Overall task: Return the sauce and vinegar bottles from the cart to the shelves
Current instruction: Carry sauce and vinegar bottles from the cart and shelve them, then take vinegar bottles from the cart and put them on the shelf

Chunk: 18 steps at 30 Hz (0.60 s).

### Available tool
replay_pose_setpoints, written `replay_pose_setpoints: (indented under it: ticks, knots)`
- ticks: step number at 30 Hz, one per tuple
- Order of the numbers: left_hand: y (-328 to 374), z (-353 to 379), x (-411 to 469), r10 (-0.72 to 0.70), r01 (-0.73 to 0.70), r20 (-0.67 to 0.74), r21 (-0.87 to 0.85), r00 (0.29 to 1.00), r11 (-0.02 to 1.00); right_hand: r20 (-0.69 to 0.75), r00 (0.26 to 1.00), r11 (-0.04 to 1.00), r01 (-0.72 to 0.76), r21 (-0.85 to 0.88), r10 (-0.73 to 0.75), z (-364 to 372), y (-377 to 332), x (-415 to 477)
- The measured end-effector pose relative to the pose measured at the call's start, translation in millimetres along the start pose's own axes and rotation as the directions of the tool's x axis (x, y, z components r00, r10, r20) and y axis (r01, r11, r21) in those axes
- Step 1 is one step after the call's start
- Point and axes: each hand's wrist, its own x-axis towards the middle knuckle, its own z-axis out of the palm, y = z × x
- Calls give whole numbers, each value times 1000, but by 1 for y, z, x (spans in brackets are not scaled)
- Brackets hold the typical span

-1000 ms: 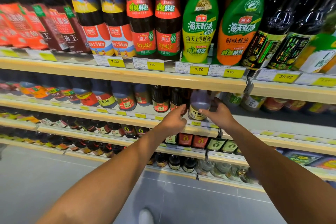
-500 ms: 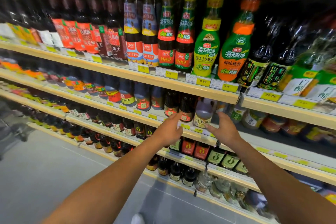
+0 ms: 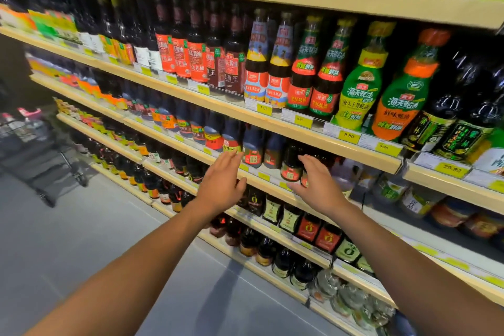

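Shop aisle: wood-edged shelves [image 3: 321, 142] packed w/ glossy, round-shouldered dark bottles [image 3: 291, 163], paper labels. Left hand [image 3: 222, 183] and right hand [image 3: 319, 185] are held open, nothing gripped, just in front of the mid shelf. Pale bottle [image 3: 345, 172], blurred, is seen on it beside the right hand; cart [image 3: 24, 133] is parked far left. Risk: front-row bottles, smooth and prob. top-heavy, could be toppled by spread fingers [image 3: 231, 157].

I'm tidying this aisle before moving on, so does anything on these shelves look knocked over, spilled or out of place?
Nothing stands out. Bottles stand upright in rows on the shelves, the floor shows no spill, and the left hand and right hand hover open and empty. The blurred right end cannot be judged.
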Motion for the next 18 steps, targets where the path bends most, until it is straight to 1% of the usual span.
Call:
replay_pose_setpoints:
  ticks: [4, 9, 18]
  knots:
    - [-52, -36, -13, -63, 71, -93, 92, 994, 993, 2, 994, 994, 108, -33, -108, 30, -62, 29]
    - [-134, -82, -31, -136, 165, -166, 172, 977, 971, 4, 970, 967, 242, -75, -242, 75, -159, 71]
    - [-302, -171, -80, -249, 305, -247, 219, 936, 927, -25, 914, 911, 400, -102, -405, 157, -334, 146]
